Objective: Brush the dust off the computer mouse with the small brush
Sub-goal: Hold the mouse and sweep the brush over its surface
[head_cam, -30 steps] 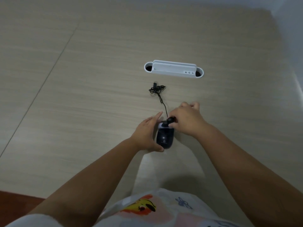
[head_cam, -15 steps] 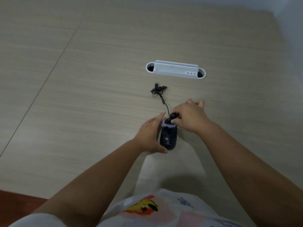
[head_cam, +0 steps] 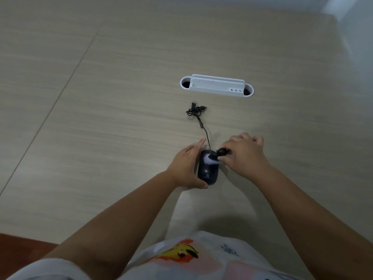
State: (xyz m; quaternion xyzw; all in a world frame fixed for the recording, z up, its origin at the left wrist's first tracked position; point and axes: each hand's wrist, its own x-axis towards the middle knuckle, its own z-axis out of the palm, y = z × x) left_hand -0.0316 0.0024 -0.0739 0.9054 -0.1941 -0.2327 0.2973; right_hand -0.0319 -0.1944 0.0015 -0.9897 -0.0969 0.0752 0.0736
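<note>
The right hand [head_cam: 245, 156] pinches the small brush [head_cam: 217, 157] by its dark, rounded handle, fingers closed around it, with the pale bristles pressed down on the far end of the computer mouse [head_cam: 208, 168]. The left hand [head_cam: 186, 168] cups the mouse from its left side, fingers stretched along the edge and the thumb curled round the near end, holding it steady on the table [head_cam: 101, 128].

The mouse is dark and glossy, lying lengthwise near the middle of the light wood-grain table, its rounded back toward the person. Its thin black cable [head_cam: 201, 122] runs away from the far end and finishes in a loose tangle with the plug showing, well apart from both hands. Farther off is a white cable slot [head_cam: 217, 85] set in the table, a long oval with dark openings at either end.

Brushing appears to be under way rather than finished. The bristles sit over the button area at the far end, blurred, which suggests a sweeping stroke. The near half of the mouse, where a small pale logo shows, has no brush on it at present. Whether any dust remains cannot be told: the shell is too small and shiny here to show specks. As a judgement, what is probably left is the near half, the sides under the left hand's fingers, and then setting the brush down.

At the bottom edge, both bare forearms and a white printed shirt [head_cam: 191, 257] are visible.
</note>
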